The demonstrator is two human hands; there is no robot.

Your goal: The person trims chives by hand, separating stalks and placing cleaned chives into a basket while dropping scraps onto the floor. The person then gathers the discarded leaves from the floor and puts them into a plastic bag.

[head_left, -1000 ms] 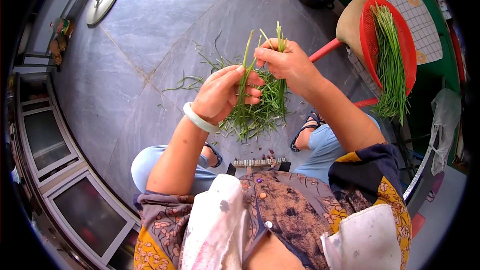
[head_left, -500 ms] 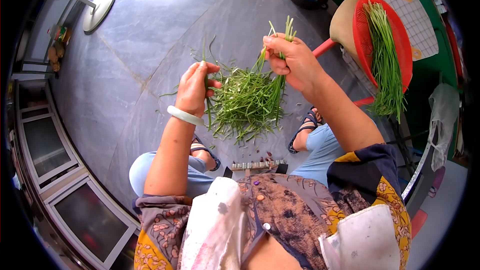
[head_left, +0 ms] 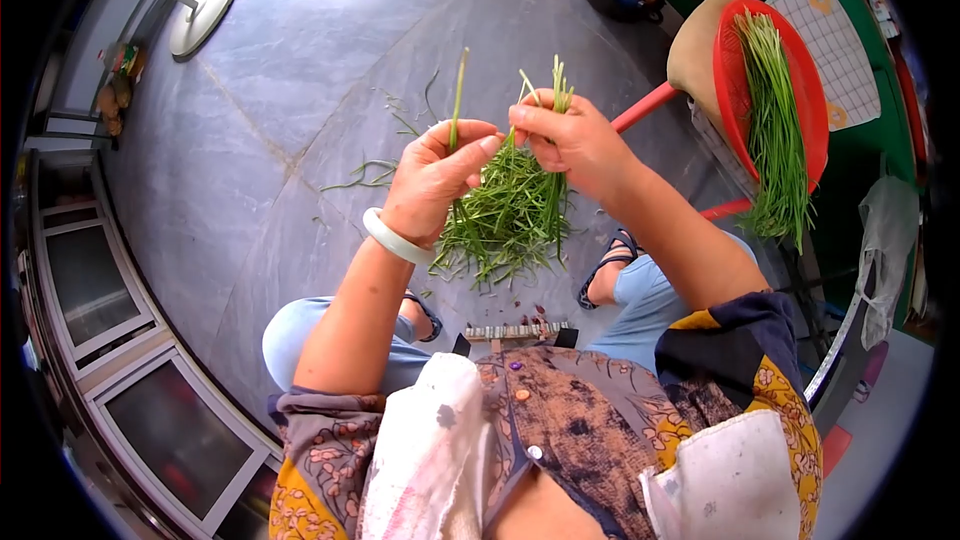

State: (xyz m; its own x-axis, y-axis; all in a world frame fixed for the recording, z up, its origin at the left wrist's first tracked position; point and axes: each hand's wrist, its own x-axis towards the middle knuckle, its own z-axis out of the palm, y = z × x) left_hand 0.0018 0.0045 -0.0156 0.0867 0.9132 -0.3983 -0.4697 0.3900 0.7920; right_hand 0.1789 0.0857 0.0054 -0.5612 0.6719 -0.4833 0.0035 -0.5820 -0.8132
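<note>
My left hand (head_left: 435, 178), with a pale bracelet (head_left: 398, 237) at the wrist, holds a green stalk (head_left: 459, 90) upright, its thumb and fingertips close to my right hand (head_left: 572, 140). That right hand is closed around a small bunch of green stalks (head_left: 557, 80), pale ends up and leaves hanging below. Beneath both hands a loose pile of green leaves and trimmings (head_left: 505, 215) lies on the grey floor. At the right, a red basket (head_left: 728, 65) bears a long bundle of green stalks (head_left: 775, 130) that hangs over its near rim.
Scattered scraps (head_left: 362, 173) lie left of the pile. A red stool leg (head_left: 645, 107) stands near my right hand. My sandalled feet (head_left: 608, 275) flank the pile. A clear plastic bag (head_left: 885, 250) hangs at the right; glass-fronted cabinets (head_left: 180, 420) line the left.
Since half a second ago my left hand has moved up and right from beside the pile, back near my right hand. My right hand has shifted slightly left and down, still holding its bunch.
</note>
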